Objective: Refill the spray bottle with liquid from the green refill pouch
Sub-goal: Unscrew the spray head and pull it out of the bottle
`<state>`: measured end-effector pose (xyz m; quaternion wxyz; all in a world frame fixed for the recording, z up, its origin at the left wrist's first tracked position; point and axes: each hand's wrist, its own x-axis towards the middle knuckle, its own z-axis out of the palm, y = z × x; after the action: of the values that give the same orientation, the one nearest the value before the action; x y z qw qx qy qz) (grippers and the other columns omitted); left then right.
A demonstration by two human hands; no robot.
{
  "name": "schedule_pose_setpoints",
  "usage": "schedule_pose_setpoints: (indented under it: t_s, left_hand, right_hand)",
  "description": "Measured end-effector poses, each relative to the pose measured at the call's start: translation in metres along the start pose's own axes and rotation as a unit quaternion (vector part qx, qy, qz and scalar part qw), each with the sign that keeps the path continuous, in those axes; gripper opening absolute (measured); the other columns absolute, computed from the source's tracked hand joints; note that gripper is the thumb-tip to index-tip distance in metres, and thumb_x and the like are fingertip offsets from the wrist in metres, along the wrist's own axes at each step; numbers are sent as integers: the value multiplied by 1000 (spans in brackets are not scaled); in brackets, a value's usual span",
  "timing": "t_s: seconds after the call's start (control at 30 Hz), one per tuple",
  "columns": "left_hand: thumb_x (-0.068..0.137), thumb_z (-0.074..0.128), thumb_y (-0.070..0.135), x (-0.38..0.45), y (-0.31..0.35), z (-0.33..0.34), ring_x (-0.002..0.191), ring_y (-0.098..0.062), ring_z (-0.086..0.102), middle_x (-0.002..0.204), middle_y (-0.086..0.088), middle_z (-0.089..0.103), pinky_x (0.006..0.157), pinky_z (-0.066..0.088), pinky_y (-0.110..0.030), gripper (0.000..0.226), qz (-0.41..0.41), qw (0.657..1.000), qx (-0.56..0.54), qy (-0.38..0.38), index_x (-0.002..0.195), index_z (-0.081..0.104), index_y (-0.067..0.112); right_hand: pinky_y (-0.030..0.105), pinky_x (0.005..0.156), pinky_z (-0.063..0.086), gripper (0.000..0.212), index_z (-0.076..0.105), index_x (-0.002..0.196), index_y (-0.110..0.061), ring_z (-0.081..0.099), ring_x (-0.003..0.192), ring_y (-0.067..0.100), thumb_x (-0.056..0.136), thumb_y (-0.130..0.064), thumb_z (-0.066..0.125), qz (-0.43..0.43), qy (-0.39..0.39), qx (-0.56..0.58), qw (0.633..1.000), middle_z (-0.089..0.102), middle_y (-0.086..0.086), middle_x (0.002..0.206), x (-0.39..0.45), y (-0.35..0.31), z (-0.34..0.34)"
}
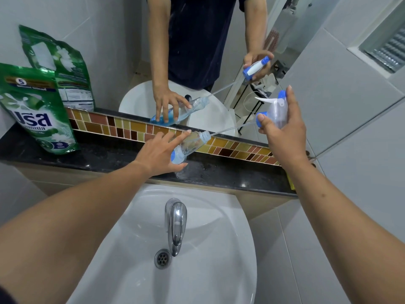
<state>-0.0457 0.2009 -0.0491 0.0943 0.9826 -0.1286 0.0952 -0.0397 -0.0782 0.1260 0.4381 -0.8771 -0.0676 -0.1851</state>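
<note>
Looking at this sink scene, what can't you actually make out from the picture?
All in the head view:
- Clear plastic spray bottle: the left hand covers its base, hiding the liquid level.
- Blue-and-white trigger spray head: the right hand hides much of it.
- Green refill pouch: top cut off by the left edge, so whether it is opened is unclear; small print unreadable.

Clear spray bottle [190,145] tilted, uncapped; green refill pouch [37,108] upright on ledge.

Refill pouch [37,106] cut off at left edge — bottle [188,145] partly behind left hand [157,154].
</note>
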Motion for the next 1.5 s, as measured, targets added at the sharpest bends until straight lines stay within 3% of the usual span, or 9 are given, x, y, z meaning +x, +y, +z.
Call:
schedule_pose_setpoints:
  t_s: [0.07,0.13,0.3,0.43,0.63,0.77,1.13,1.23,1.5]
  left_hand:
    - [78,55,77,2,4,2,102,-21,48,130,-3,50,74,54,-34,104,0,1000,-6,10,157,0,37]
    - [78,54,77,3,6,4,103,-21,48,130,-3,50,75,55,-36,104,-4,1000,-12,14,157,-1,37]
    - [78,53,77,5,5,5,105,-21,48,133,-2,49,75,55,-35,104,-8,1000,-14,13,157,-1,38]
    - [79,54,77,5,3,4,103,-21,49,131,-1,50,73,53,-33,103,-2,1000,0,12,157,-3,39]
    - [80,52,76,4,1,4,97,-20,51,127,-1,53,69,54,-33,102,19,999,29,6,158,-1,37]
    - [81,50,77,3,0,6,96,-21,51,127,-1,53,69,55,-34,101,33,999,40,5,157,-2,37]
    - [80,53,76,5,2,5,101,-23,53,130,-1,54,67,56,-35,101,21,999,31,18,157,1,36]
    - [79,54,75,4,2,4,96,-23,52,127,-1,55,64,56,-36,102,4,999,24,32,158,4,34]
    - [77,62,73,-1,2,2,102,-22,52,132,-2,53,74,51,-34,106,-114,989,-51,77,158,7,32]
  right_hand:
    - [5,94,40,83,21,153,-34,40,117,-8,87,-28,71,-27,8,-24,999,34,-6,153,-2,-4,3]
    - [-1,91,31,83,21,153,-31,33,121,-12,88,-28,71,-47,21,-31,998,35,-7,153,-1,-8,5]
    - [0,82,40,84,21,153,-33,44,102,-28,87,-28,72,-60,34,-52,996,36,-22,137,2,-9,-3]
    - [23,99,48,82,22,153,-33,47,128,13,87,-29,71,-54,33,-55,996,37,-11,148,7,-6,-14]
    - [44,83,59,78,33,149,-37,58,109,24,83,-28,74,-2,15,-42,999,41,-12,137,15,8,-30]
    - [39,68,62,75,37,148,-31,63,97,27,84,-19,74,28,8,-20,999,40,-3,141,20,14,-41]
    - [37,67,62,71,38,148,-28,65,97,32,86,-14,71,125,52,81,987,39,3,145,21,42,-60]
    - [31,61,60,72,37,149,-24,67,76,28,86,-9,69,167,75,141,973,45,7,136,16,54,-59]
    - [28,47,54,49,41,142,-14,62,60,23,95,-9,54,290,92,227,925,60,20,112,-2,130,-46]
